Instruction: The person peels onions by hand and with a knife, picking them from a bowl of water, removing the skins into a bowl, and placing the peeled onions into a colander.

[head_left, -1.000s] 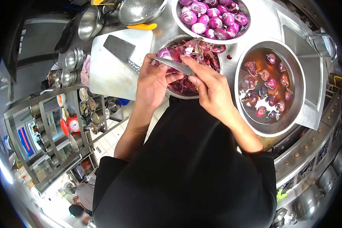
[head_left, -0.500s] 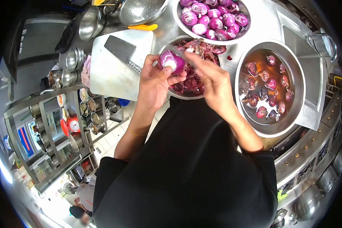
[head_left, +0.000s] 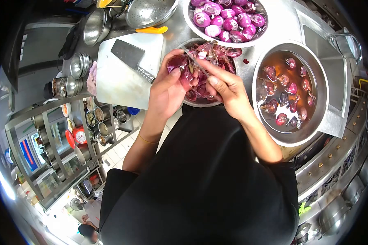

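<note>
Writing: dial of a red kitchen scale (head_left: 78,134) on the shelf rack (head_left: 49,134), too small to read.

Left hand (head_left: 167,92): fingers curled around a red onion (head_left: 178,63), thumb pressed on its dark skin. The onion is held above the near rim of the peel bowl (head_left: 180,44).

Right hand (head_left: 227,87): closed on a small knife (head_left: 195,62), forefinger laid along the blade, tip touching the onion.

Peel bowl: steel, filled with purple skins.

Colander (head_left: 187,18): beyond the peel bowl, holding peeled onions (head_left: 225,20).

Large steel bowl (head_left: 324,87): to the right, brownish water with unpeeled onions (head_left: 288,92) floating.

White cutting board (head_left: 122,83): to the left, a cleaver (head_left: 126,52) lying on it.

Surface: stainless steel counter (head_left: 280,24).

Room: kitchen, rack of steel containers to the left, pale tiled floor (head_left: 118,151) below.
</note>
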Tool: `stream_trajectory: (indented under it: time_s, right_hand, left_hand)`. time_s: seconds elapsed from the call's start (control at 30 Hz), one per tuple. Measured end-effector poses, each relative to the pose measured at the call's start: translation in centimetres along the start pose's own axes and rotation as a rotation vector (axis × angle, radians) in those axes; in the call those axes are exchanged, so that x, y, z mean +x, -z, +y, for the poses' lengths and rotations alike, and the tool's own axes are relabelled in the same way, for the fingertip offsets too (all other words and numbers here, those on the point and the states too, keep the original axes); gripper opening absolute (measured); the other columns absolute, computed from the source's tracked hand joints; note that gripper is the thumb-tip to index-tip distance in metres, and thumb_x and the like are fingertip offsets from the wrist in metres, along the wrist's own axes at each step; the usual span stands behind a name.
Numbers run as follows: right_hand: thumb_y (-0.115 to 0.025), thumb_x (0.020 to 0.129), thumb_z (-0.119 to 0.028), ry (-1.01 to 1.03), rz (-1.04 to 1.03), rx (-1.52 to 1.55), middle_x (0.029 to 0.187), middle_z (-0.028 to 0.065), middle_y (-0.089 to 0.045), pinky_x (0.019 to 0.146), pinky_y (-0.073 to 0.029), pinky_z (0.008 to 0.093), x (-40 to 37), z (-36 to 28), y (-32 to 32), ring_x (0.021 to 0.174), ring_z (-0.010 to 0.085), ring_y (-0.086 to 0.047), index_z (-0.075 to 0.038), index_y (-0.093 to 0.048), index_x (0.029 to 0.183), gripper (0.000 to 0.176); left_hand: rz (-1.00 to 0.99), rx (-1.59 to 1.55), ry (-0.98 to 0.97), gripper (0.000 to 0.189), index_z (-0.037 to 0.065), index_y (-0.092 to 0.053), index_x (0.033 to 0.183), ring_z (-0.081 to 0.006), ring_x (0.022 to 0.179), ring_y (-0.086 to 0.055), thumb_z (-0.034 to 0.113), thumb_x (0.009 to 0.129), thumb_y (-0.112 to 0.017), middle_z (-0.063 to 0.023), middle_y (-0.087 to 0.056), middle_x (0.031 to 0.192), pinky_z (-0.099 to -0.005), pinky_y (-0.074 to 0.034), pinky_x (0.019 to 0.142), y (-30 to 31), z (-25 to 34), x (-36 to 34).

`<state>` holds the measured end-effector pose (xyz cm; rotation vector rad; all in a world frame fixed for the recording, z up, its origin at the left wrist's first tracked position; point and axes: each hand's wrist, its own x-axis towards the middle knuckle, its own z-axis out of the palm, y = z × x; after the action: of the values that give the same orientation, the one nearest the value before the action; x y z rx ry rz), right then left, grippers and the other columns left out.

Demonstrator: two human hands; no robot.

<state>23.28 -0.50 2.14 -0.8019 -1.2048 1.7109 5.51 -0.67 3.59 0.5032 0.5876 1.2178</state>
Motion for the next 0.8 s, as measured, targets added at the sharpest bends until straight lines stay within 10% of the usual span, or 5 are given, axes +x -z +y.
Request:
stream_trajectory:
  time_s: [0.17,0.27,0.47,0.57,0.8]
  right_hand:
    - [-0.048,0.094,-0.009,-0.031,0.201,-0.003,0.08,0.0017,-0.058,0.058,-0.039,0.0215,0.2,0.3,1.5,0.062,0.0067,-0.043,-0.01,-0.046,0.136,0.042]
    - [-0.054,0.085,0.001,0.088,0.043,-0.399,0.136,0.0154,-0.047,0.082,-0.047,0.0306,-0.9,-1.2,0.6,0.076,0.0202,-0.057,-0.008,-0.035,0.141,0.06]
    - [-0.049,0.088,0.002,0.318,-0.005,-0.634,0.117,0.0106,-0.062,0.073,-0.046,0.0269,-0.1,1.1,1.0,0.07,0.0125,-0.049,-0.005,-0.042,0.137,0.05]
    - [-0.048,0.091,-0.001,-0.079,0.262,-0.114,0.095,0.009,-0.065,0.076,-0.049,0.0304,0.2,-0.2,1.0,0.082,0.0174,-0.061,-0.008,-0.049,0.132,0.042]
    - [-0.054,0.085,0.001,0.199,-0.009,-0.538,0.133,0.0167,-0.049,0.096,-0.043,0.0359,-1.2,-0.5,0.3,0.118,0.0337,-0.052,-0.008,-0.035,0.14,0.059]
  left_hand:
    - [0.034,0.037,0.011,0.045,0.004,-0.039,0.13,-0.026,0.105,-0.054,0.032,0.095,-0.046,-0.0148,-0.05,0.122,-0.0397,-0.042,0.091,0.1,0.0,0.2]
    - [0.056,-0.093,0.017,0.046,0.005,-0.039,0.131,-0.0256,0.107,-0.053,0.037,0.097,-0.039,-0.0146,-0.051,0.122,-0.0403,-0.04,0.093,-0.3,0.1,0.4]
    - [0.071,-0.054,0.047,0.042,0.007,-0.04,0.131,-0.0252,0.106,-0.053,0.034,0.098,-0.037,-0.0122,-0.054,0.119,-0.0391,-0.041,0.091,0.1,-0.4,0.2]
    - [0.096,0.075,0.024,0.037,0.008,-0.041,0.13,-0.0244,0.103,-0.056,0.028,0.098,-0.04,-0.0112,-0.055,0.118,-0.037,-0.043,0.088,0.1,-0.5,0.2]
    - [0.218,-0.008,0.037,0.035,0.008,-0.045,0.125,-0.0225,0.098,-0.057,0.031,0.098,-0.043,-0.0095,-0.056,0.115,-0.0367,-0.045,0.084,-0.5,-0.8,0.6]
